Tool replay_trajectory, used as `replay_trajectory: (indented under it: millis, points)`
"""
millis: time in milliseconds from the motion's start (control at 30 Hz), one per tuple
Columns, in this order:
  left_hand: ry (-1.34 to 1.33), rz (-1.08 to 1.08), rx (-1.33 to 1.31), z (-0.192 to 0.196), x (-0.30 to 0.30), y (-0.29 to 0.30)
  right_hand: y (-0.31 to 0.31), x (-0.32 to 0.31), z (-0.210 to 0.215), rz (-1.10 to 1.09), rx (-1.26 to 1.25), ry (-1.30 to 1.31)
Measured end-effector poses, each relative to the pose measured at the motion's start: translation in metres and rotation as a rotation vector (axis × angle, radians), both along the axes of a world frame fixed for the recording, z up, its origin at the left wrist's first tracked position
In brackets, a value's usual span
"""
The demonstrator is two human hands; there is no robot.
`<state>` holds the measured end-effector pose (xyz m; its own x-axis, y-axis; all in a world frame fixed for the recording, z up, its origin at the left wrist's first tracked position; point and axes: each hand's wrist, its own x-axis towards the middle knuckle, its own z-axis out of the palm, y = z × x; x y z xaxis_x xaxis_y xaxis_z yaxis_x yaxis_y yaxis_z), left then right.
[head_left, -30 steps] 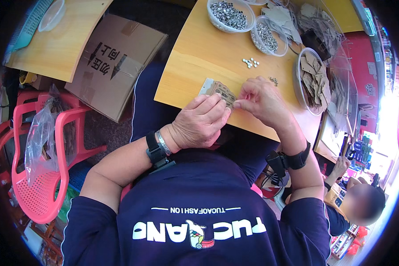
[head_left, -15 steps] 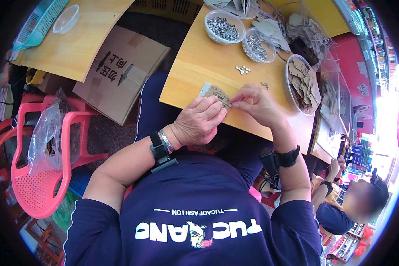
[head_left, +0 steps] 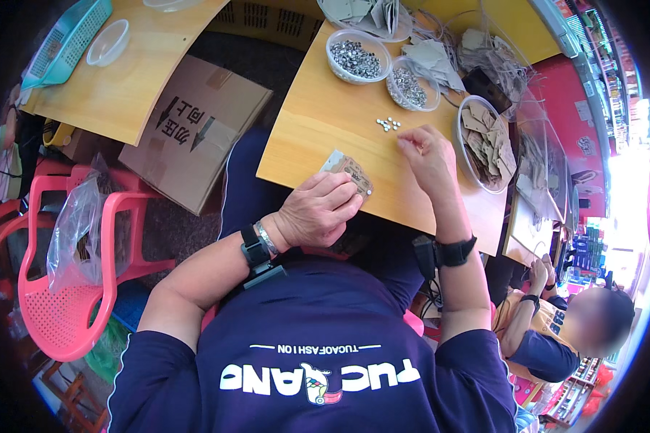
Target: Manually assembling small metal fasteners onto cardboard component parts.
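Observation:
My left hand (head_left: 322, 209) is closed on the edge of a small brown printed card (head_left: 356, 173), holding it at the front edge of the wooden table. A tiny pale round piece (head_left: 369, 193) shows at the card's right corner. A flat whitish piece (head_left: 332, 160) sticks out at its upper left. To the right, my right hand (head_left: 431, 160) is raised over the table, thumb and fingers pinched together; whether anything tiny is between them is hidden. Just left of those fingertips lie several loose small round white pieces (head_left: 388, 124).
Two clear tubs, a larger one (head_left: 331, 65) and a smaller one (head_left: 391, 94), hold small metallic pieces. A round tub (head_left: 461, 144) of brown cards stands right. Also around: a carton (head_left: 195, 130), a pink chair (head_left: 65, 317), a side table (head_left: 141, 79), another person (head_left: 538, 339) at right.
My right hand has left the card and moved up and right, its fingers now beside the loose white pieces. My left hand still holds the card, slightly lower.

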<state>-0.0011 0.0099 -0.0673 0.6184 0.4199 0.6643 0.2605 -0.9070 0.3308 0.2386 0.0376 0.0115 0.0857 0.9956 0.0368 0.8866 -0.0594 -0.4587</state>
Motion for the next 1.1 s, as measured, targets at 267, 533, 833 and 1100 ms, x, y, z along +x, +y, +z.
replay_trajectory:
  millis: [267,533,833,1100]
  points:
    - [-0.015,-0.001,0.019,-0.001,-0.001,0.002,0.028,-0.002,-0.007,-0.225,-0.056,-0.085]
    - [-0.017,0.007,0.022,-0.001,0.0,0.001,0.029,-0.006,-0.006,-0.236,-0.038,-0.065]
    - [-0.014,0.021,0.014,0.0,0.0,0.0,0.03,-0.01,-0.006,-0.21,-0.036,-0.112]
    - [-0.008,0.031,0.017,0.0,0.001,-0.001,0.033,-0.005,-0.016,-0.17,0.049,-0.133]
